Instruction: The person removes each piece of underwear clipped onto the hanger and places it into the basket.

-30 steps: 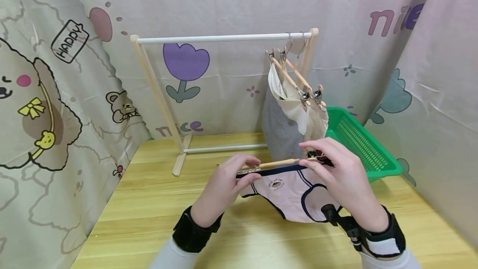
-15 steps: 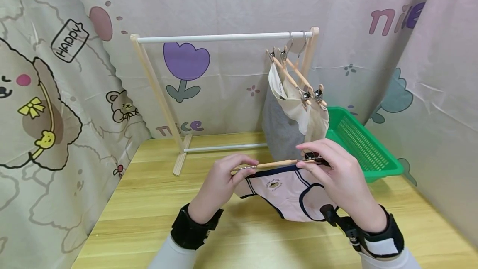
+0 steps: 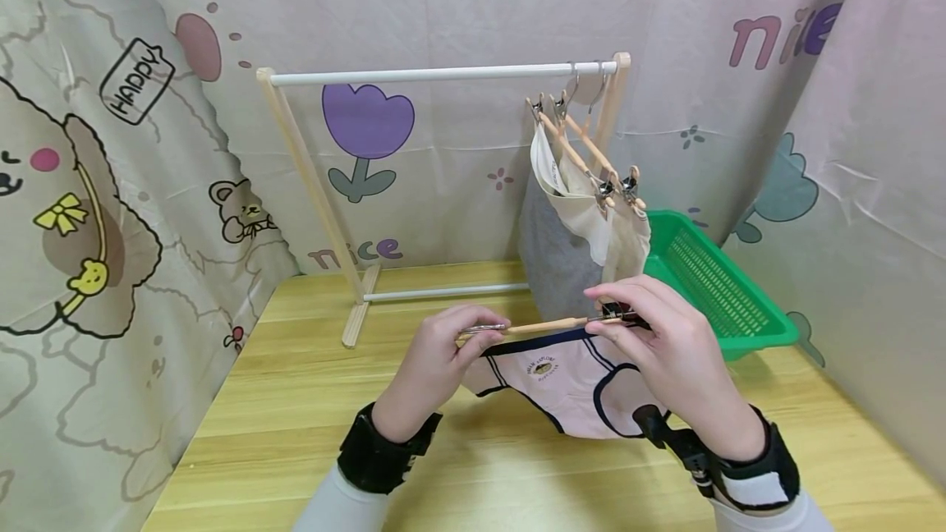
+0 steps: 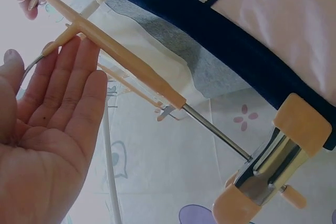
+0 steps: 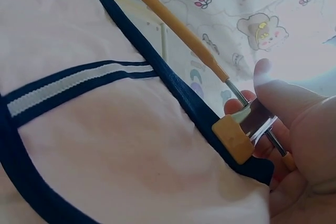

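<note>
A pair of pale pink underpants [image 3: 565,392] with navy trim hangs from a wooden clip hanger [image 3: 550,325]. My left hand [image 3: 424,368] holds the hanger near its neck; in the left wrist view its fingers lie under the neck, and the hook wire passes by the thumb. My right hand [image 3: 676,343] pinches the right clip [image 5: 236,137] between thumb and fingers. The left clip [image 4: 273,161] has its pad on the navy waistband [image 4: 210,45]. In the right wrist view the right clip's pad also sits on the waistband.
A rack [image 3: 443,74] with a white rail stands behind on the wooden table [image 3: 296,433]. At its right end hang two clip hangers with a grey and cream garment [image 3: 562,245] and a beige one [image 3: 628,245]. A green basket [image 3: 746,302] stands at the right. Printed curtains surround the table.
Both hands and the hanger have shifted slightly left from one second ago, the underpants with them. Over the last half second they have stayed nearly still.
</note>
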`<state>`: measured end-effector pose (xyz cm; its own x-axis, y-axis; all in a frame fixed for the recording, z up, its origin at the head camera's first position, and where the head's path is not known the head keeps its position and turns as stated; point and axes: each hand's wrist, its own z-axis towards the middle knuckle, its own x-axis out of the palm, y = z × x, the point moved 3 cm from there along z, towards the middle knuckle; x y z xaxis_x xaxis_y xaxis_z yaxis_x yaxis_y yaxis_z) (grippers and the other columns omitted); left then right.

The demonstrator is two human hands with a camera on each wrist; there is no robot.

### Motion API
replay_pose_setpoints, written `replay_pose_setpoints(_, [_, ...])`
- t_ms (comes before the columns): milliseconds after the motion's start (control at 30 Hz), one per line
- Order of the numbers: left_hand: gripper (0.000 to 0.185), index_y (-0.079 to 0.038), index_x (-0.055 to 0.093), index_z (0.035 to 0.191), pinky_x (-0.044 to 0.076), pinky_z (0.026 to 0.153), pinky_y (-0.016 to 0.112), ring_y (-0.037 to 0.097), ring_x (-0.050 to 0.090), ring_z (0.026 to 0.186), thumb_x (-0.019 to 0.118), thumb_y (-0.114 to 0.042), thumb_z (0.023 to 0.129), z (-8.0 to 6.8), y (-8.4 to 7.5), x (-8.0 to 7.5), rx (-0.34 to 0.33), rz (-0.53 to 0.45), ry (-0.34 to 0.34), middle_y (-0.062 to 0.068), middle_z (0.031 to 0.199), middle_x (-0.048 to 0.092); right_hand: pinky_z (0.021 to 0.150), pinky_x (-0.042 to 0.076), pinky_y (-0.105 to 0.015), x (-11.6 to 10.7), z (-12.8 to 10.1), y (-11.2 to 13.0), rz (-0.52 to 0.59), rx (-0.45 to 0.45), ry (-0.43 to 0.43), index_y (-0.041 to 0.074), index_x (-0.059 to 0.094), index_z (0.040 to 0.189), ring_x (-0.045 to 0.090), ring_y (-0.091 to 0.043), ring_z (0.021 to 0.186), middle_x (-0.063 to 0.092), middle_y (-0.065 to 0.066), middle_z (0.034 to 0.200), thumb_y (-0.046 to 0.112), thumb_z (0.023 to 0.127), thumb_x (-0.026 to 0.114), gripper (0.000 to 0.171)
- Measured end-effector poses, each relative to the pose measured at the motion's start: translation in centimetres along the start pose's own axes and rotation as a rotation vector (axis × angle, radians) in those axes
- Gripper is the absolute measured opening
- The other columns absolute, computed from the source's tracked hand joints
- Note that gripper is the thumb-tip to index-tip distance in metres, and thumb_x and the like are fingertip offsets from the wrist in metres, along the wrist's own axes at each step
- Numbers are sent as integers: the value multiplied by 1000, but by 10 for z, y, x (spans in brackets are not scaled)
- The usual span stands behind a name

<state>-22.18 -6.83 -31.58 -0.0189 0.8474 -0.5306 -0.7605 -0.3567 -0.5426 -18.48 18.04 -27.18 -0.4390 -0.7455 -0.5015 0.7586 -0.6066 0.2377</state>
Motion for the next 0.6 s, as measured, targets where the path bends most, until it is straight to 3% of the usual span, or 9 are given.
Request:
replay_pose_setpoints(133, [11,-5,74,106,59,84,29,19,72,98,70,-9,96,0,0,1,-16,-10,8,5,102,77,73,49,-8,1,1,1,-13,-7,-6,10,75,112,58,-7,87,71,-1,98,53,99,55,49])
replay_pose_setpoints(600, [9,-8,73,106,60,85,29,17,69,99,68,-11,100,0,1,5,-85,-67,41,4,104,74,78,49,-5,2,0,4,-12,3,6,6,74,110,60,-8,90,71,-6,98,53,99,57,52])
